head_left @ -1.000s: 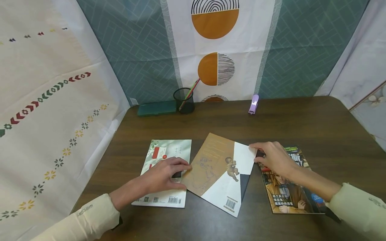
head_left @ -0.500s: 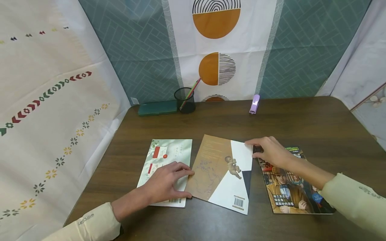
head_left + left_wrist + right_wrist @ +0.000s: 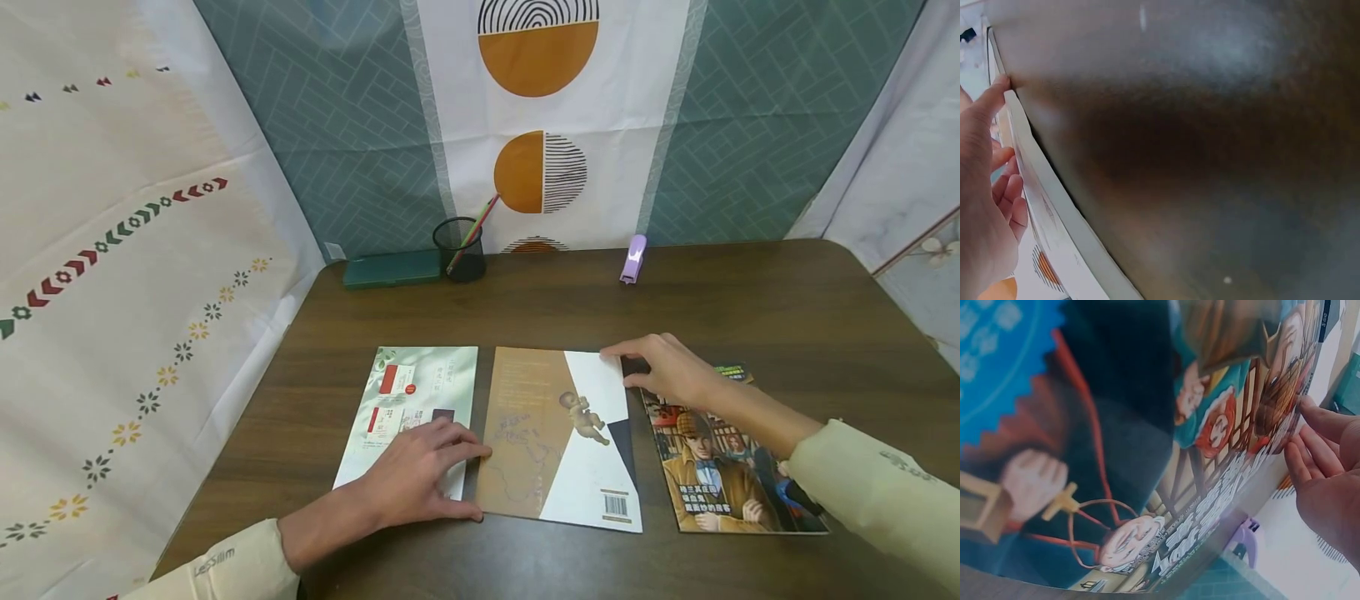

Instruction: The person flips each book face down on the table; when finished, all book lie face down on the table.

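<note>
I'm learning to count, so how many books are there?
3: green book at left, tan book in the middle, colorful book at right; more could hide underneath.

From my end I see a thin, closed book (image 3: pixel 521 442) lying face-on to me on the counter (image 3: pixel 555 312), turned slightly, its near edge slanting. Its left part is tan, with a faint purplish line drawing and lettering too small to read; a white area and a dark grey triangle fill the right. A nude infant figure (image 3: pixel 583 418) is printed across tan and white, and a barcode (image 3: pixel 616 505) sits near the lower right corner. My hands (image 3: pixel 431 471) touch its left edge and upper right corner.
</note>
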Demonstrator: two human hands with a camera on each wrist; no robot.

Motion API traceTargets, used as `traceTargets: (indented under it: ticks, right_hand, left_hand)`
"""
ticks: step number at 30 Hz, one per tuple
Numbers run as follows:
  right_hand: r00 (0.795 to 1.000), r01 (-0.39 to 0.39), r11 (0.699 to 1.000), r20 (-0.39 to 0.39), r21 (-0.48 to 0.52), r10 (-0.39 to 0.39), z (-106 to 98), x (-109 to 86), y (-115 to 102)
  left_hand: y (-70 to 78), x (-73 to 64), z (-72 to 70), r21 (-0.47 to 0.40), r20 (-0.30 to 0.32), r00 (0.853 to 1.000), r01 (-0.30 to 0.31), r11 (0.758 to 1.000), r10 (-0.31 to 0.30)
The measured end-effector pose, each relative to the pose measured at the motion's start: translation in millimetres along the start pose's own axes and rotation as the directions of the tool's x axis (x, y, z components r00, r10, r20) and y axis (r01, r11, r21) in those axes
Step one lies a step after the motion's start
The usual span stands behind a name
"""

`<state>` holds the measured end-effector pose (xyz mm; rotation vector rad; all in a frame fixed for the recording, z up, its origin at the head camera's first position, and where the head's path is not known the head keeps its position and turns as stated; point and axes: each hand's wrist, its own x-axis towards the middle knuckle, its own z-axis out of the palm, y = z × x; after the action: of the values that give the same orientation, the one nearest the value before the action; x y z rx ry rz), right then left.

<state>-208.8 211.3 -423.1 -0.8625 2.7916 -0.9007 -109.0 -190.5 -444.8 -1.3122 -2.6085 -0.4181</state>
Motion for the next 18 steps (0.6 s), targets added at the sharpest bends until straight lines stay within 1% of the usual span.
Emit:
traceTargets:
  ticks: [4,11,18]
  right_hand:
    - [1.0,0.008,1.0,0.009,0.009,-0.008,0.4,2.0,-0.4]
    - [1.0,0.014,1.0,0.022,0.017,-0.014,1.3,4.5,-1.6]
    - [0.999,0.004,1.0,0.032,0.007,-0.004,0.8,4.2,-0.4]
  left_hand:
    - [0.4,-1.1,0.6,-0.005,-0.007,1.0,-0.007,1.0,0.007]
    - [3.6,-3.0,0.9,-0.013,0.019,1.0,0.008,1.0,-0.008]
    - [4.1,-3.3,1.2,-0.017,0.007,1.0,-0.002,1.0,0.002]
